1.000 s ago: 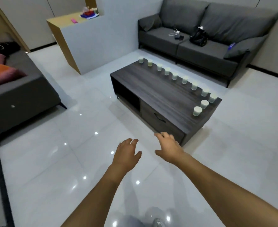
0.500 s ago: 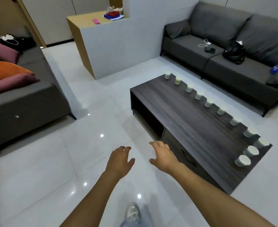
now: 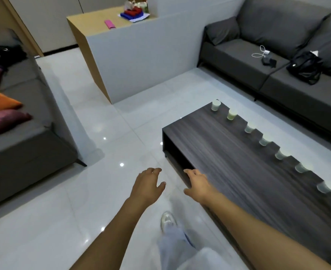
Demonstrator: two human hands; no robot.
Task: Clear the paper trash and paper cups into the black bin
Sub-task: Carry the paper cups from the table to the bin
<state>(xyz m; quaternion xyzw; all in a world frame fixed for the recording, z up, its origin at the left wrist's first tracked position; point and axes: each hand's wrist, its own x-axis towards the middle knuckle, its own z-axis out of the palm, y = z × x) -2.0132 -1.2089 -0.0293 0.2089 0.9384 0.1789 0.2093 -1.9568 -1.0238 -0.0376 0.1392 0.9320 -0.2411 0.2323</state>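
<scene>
Several pale paper cups stand in a row along the far edge of the dark wooden coffee table (image 3: pixel 229 152), from the corner cup (image 3: pixel 216 105) down to a blurred cup (image 3: pixel 325 187) at the right. My left hand (image 3: pixel 147 185) hovers over the floor with relaxed fingers, holding nothing. Just to its right, my right hand (image 3: pixel 197 185) is stretched forward over the table's near-left edge, fingers loose and empty. Neither hand touches a cup. No black bin is in view.
A grey sofa (image 3: pixel 277 55) with a black bag (image 3: pixel 305 67) stands behind the table. Another sofa (image 3: pixel 24 133) with cushions is at the left. A white and wood counter (image 3: pixel 121 55) stands at the back. My leg and shoe (image 3: pixel 167 221) step on the glossy tiles.
I have walked closer; the table has shifted right and grown larger. Both empty hands keep the same reach, the right one now over the table's near edge.
</scene>
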